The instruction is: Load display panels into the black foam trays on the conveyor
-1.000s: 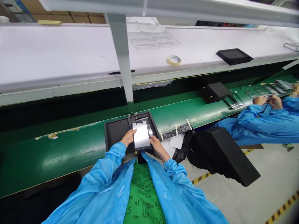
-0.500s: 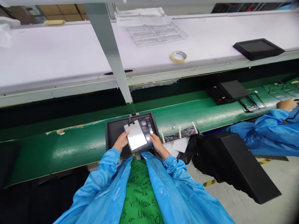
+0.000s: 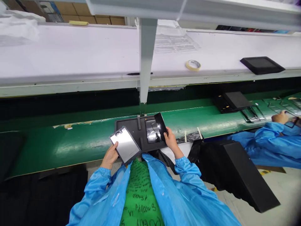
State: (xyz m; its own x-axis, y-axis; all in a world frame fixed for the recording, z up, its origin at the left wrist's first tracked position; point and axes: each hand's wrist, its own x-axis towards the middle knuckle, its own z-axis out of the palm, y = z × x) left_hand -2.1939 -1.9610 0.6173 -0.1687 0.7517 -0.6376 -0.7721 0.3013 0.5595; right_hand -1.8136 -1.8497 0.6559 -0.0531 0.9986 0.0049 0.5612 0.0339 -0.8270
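Note:
My left hand [image 3: 110, 156] grips a flat silver panel [image 3: 125, 144] by its lower edge and holds it tilted over the left end of a black foam tray [image 3: 131, 125] on the green conveyor belt [image 3: 70, 144]. My right hand [image 3: 170, 141] pinches a thin glossy black sheet [image 3: 160, 126] that stands up at an angle from the tray's right side. A shiny part [image 3: 151, 134] lies in the tray's right pocket beneath that sheet.
A grey post [image 3: 146, 59] rises behind the tray. On the white shelf [image 3: 70, 56] lie a tape roll [image 3: 193, 65], clear blister trays [image 3: 175, 44] and a black tray [image 3: 262, 65]. A co-worker's hand [image 3: 279, 117] works at right. A black bin [image 3: 237, 169] stands beside me.
The silver panel has come off the tray and moved left in my left hand. My right hand has lifted the black sheet from the tray's right side.

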